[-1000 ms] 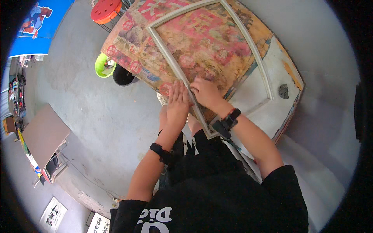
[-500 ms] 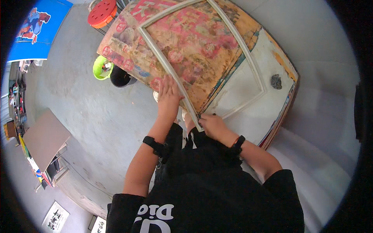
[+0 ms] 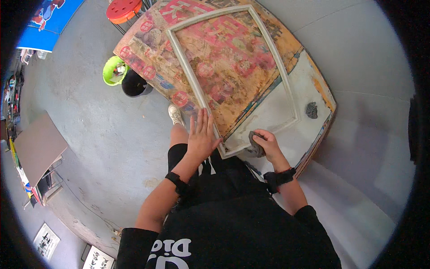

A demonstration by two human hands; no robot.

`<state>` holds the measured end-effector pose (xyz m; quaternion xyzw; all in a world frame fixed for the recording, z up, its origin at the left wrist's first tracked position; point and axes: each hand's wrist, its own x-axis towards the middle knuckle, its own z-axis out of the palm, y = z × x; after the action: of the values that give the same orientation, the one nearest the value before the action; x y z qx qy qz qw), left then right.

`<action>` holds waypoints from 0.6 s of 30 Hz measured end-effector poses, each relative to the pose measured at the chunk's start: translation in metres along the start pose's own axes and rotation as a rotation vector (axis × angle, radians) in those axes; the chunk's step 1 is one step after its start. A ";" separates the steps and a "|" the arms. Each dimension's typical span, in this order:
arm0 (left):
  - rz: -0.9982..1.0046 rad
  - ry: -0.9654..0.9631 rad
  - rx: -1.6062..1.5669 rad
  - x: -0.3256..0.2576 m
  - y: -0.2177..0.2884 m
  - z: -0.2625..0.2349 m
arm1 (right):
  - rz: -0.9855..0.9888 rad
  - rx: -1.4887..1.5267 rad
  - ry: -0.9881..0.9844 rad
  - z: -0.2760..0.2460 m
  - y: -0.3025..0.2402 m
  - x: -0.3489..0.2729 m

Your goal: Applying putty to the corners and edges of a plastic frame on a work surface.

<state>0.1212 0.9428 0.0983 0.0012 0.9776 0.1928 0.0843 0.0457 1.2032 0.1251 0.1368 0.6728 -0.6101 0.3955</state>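
Note:
A pale, whitish rectangular frame [image 3: 187, 71] lies flat on the worktable, its near corner reaching the table edge by my body. My left hand [image 3: 201, 139] rests flat on the frame's left side near that corner, fingers stretched out. Pinched in my right hand [image 3: 268, 145] is a dark grey, bendy pad [image 3: 255, 147] whose exact material I cannot make out. It lies against the frame's near side, just right of the corner. Farther right, a crumpled dark grey lump [image 3: 311, 110] sits on the table's white part, outside the frame.
A stained, printed board [image 3: 152, 58] covers the table's left part, beside a white panel [image 3: 277, 143]. On the floor to the left stand a green basket [image 3: 109, 71] and a black bin [image 3: 134, 85]. Beyond them is a red stool [image 3: 123, 10]; a brown-topped table [image 3: 38, 145] stands far left.
My right hand has moved right from the frame's near corner along its near side, bringing the grey pad into sight. My left hand has slid nearer to me along the left side.

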 end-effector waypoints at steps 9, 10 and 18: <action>-0.029 0.045 0.160 0.060 -0.058 -0.024 | 0.006 0.145 0.166 -0.001 0.002 -0.011; 0.001 0.118 0.194 0.071 -0.073 -0.025 | 0.004 0.143 0.168 -0.002 0.001 -0.012; -0.151 0.407 0.306 0.116 -0.134 -0.056 | 0.044 0.376 0.069 0.018 -0.025 -0.006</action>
<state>0.0013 0.8022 0.0798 -0.0978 0.9896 0.0324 -0.1009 0.0395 1.1833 0.1478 0.2437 0.5568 -0.7113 0.3530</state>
